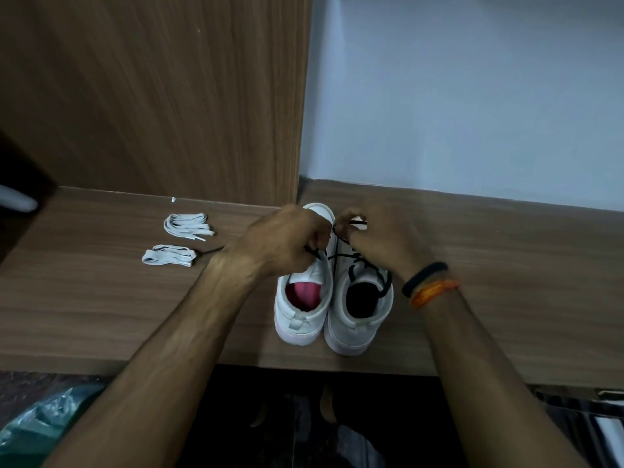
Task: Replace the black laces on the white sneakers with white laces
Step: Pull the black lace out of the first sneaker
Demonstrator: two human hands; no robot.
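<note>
Two stretches of the black lace (341, 256) pinched at once: one in the left hand (287, 238), grip narrow at the fingertips just above the tongue of the left sneaker (300, 319); the other in the right hand (374, 238), grip likewise narrow on a strand nearer the toes. Crosses between the two grips and runs down through the upper eyelets of the right sneaker (358, 319), beside its dark opening. Follows that shoe's long axis: heel toward the body, toe toward the wall (472, 96). Calls, most likely, for a pull up and back toward the body, row by row, with the right hand nearer the laced rows. Stands on the worktop (506, 282), sneakers side by side and touching. Well apart to the left, two bundles of white laces (187, 224), untouched, a loose dark strand (211, 252) beside the nearer bundle.
</note>
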